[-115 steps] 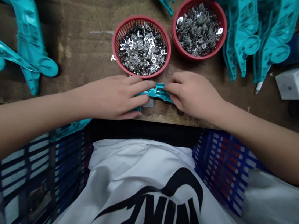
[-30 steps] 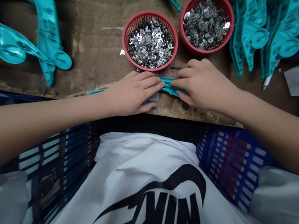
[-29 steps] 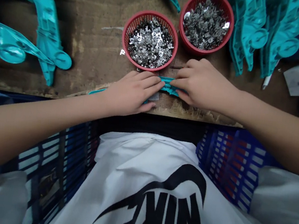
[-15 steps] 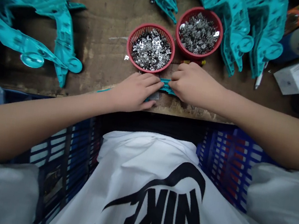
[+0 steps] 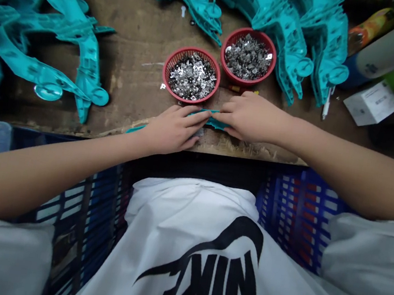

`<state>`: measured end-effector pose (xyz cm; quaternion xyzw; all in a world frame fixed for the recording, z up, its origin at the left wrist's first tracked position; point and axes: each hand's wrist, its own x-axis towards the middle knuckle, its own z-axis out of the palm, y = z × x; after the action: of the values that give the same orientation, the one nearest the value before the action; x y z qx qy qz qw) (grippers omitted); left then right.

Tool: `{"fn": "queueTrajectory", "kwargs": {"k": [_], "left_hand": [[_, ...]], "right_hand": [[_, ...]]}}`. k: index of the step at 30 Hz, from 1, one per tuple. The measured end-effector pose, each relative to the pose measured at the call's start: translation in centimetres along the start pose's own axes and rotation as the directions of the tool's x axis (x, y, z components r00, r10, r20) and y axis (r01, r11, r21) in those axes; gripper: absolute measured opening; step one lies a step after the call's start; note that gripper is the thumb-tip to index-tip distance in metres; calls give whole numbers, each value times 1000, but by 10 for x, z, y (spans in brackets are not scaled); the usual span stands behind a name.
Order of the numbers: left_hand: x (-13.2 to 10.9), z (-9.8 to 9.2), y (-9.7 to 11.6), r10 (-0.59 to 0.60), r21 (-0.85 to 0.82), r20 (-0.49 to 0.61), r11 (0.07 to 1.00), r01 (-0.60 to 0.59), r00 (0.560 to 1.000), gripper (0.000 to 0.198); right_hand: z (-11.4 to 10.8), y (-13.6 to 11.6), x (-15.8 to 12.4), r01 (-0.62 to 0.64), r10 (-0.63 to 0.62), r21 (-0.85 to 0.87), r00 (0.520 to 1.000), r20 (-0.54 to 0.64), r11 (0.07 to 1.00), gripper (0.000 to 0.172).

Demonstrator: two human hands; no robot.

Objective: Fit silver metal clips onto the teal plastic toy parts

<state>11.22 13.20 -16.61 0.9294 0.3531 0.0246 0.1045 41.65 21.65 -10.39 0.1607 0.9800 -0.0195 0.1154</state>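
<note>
A teal plastic part [image 5: 218, 122] lies along the table's front edge, mostly covered by my hands. My left hand [image 5: 173, 130] rests over it, fingers bent across its top and thumb on the near side. The fingers of my right hand [image 5: 250, 118] are closed at the part's right portion, with the fingertips meeting those of the left. Whether a small piece sits under the right fingertips is hidden. Just beyond the hands stand a red basket [image 5: 165, 72] of small shiny metal clips [image 5: 192, 77] and a second red basket [image 5: 245, 82] of similar pieces.
Large teal plastic frames [image 5: 64, 46] pile up at the left; more teal frames [image 5: 280, 47] lie at the back right. A yellow-and-red handled tool [image 5: 235, 89], a pen [image 5: 326, 107] and a white box [image 5: 372, 103] are farther right. Blue crates [image 5: 293, 205] flank my lap.
The view has shifted, showing more of the table's far side. My right fingers have moved left along the teal part, up to my left fingertips. The left hand stays on the part.
</note>
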Motion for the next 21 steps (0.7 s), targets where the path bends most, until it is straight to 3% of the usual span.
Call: {"fn": "queueTrajectory", "kwargs": {"k": [7,13,21], "left_hand": [[-2,-3,0,65,37,11,997,-65,998,58],[2,-7,4,28,-33,-4,999,-28,1000,53],[-1,0,1,20,-21,-28,1000,-21,999,56]], "right_hand": [[-17,-4,2,-36,36,-2,991,130,999,39],[-17,-10,-1,-92,90,15,993,76,996,35],[-29,-12,3,-101,108,-38,965,240,994,40]]}}
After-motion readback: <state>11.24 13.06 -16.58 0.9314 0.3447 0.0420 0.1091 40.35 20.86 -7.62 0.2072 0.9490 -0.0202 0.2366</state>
